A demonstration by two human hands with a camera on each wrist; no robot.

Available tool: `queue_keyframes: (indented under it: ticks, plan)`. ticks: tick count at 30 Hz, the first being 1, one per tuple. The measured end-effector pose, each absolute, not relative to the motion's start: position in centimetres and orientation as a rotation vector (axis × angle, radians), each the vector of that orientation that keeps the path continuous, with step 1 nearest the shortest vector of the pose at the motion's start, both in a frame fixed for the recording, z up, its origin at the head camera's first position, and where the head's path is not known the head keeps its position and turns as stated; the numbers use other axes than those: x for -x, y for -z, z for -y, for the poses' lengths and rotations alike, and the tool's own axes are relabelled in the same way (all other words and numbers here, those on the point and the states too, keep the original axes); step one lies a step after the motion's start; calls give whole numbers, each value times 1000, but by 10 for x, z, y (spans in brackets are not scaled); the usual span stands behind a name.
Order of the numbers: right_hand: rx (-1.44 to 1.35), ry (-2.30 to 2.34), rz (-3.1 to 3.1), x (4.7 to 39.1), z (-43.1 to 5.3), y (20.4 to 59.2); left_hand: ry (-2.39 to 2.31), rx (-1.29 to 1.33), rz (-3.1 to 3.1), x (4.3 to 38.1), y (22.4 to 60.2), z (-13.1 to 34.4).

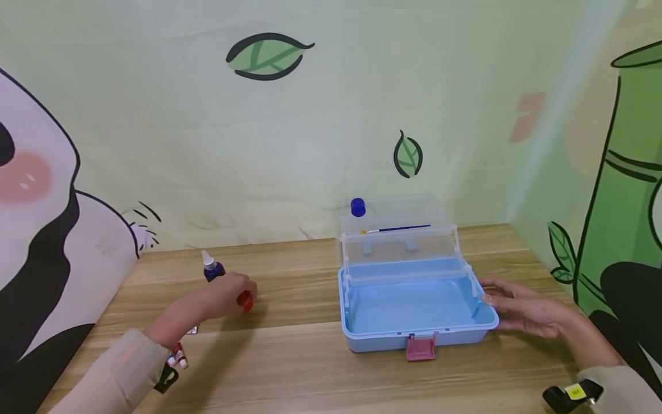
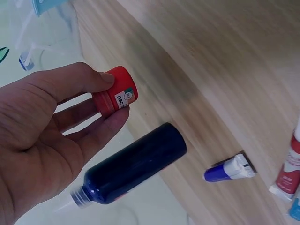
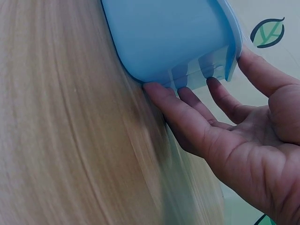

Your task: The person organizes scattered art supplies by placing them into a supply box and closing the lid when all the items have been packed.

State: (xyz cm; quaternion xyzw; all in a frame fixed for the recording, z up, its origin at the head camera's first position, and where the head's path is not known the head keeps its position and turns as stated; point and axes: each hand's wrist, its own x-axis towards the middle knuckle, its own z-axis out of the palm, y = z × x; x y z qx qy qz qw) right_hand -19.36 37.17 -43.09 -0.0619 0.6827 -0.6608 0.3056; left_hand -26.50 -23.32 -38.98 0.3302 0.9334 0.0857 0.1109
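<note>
My left hand point(image 1: 227, 295) pinches a small red cylinder point(image 2: 116, 92) with a ridged band and a white label, between thumb and fingers above the table. Close to this hand stands a dark blue bottle point(image 2: 136, 164) with a clear pointed nozzle. At the right, a light blue plastic box point(image 1: 414, 305) with a pink latch point(image 1: 421, 348) sits with its transparent lid point(image 1: 398, 244) raised. My right hand point(image 1: 530, 307) rests against the box's right end, fingertips on the outer wall and thumb by the rim, as the right wrist view shows.
Several small paint tubes point(image 1: 180, 355) lie at the left, partly hidden by my left forearm. One purple-and-white tube point(image 2: 229, 168) lies apart from them. A blue cap point(image 1: 358, 207) and a thin paintbrush point(image 1: 403, 229) show at the raised lid. Behind stands a printed backdrop point(image 1: 310, 144).
</note>
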Motion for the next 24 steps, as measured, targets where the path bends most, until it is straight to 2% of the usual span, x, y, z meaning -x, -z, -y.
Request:
queue_keyframes:
  ticks: [8,15,24]
  plan:
    - [159,1751,-1804,194,-371,431,-203,-1015,-2740,270,383,222]
    - [169,1752,-1798,194,-372,433,-191,-949,-2712,275,372,206]
    - [168,1759,-1795,195,-372,433,-162,-1058,-2721,286,356,190]
